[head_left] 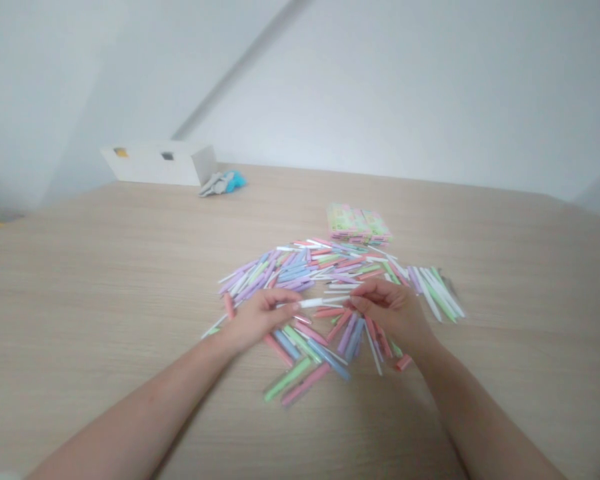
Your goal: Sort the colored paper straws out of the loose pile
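My left hand (264, 313) pinches a short white tube (311, 303) between thumb and fingers. In line with it, a thin white stick (336, 299) runs to the closed fingertips of my right hand (393, 305). The tube and stick meet end to end or overlap; blur hides which. Around and under both hands lies a loose heap of slim pen-like pieces (293, 272) in purple, blue, green, red and white. Closer to me are a green piece (287, 380) and a pink piece (306, 385). Several white and green sticks (437, 293) lie right of my right hand.
Behind the heap sits a block of small green-and-pink printed packs (359, 225). A white box (155, 163) with two cut-outs stands at the back left, with a grey and blue bundle (223, 182) beside it. The wooden tabletop (510, 267) meets a pale wall.
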{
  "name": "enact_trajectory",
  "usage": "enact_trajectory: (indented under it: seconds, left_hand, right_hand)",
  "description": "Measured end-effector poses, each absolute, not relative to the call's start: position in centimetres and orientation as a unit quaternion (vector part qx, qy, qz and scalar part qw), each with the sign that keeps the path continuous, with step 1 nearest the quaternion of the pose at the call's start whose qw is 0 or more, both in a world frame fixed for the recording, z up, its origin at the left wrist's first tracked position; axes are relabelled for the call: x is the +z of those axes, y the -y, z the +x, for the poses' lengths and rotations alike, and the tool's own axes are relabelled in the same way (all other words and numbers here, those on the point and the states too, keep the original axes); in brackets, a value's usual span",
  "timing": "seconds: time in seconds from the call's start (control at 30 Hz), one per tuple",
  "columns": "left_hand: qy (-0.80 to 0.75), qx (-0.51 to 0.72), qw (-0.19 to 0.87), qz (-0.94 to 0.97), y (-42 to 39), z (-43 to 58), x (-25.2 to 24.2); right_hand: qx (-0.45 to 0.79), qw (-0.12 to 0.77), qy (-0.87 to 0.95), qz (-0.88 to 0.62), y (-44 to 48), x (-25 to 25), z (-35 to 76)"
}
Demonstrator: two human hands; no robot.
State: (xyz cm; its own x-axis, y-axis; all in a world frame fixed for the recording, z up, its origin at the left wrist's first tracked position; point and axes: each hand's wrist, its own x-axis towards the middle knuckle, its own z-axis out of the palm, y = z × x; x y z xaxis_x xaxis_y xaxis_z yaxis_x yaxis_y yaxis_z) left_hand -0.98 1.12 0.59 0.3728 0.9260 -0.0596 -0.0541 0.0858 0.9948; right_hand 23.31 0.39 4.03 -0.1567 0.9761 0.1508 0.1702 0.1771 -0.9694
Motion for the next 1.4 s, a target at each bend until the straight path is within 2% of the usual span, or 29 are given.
enact_trajectory:
  seconds: [0.4, 1.03, 1.4]
  left_hand:
    - [-0.375, 0.407, 0.639, 0.535, -1.2, -0.8, 0.5]
    - [-0.388, 0.385, 0.618, 0.565, -1.4, -1.1, 0.0]
    - [-0.368, 0.385, 0.630, 0.564, -1.5, -1.0, 0.0]
  right_hand:
    - [0.381, 0.497, 0.600, -0.499, -0.3, 4.4, 23.0]
    - [0.478, 0.517, 0.547, -0.454, -0.4, 3.8, 22.6]
    - [0.474, 0.529, 0.542, -0.450, -0.5, 3.7, 22.7]
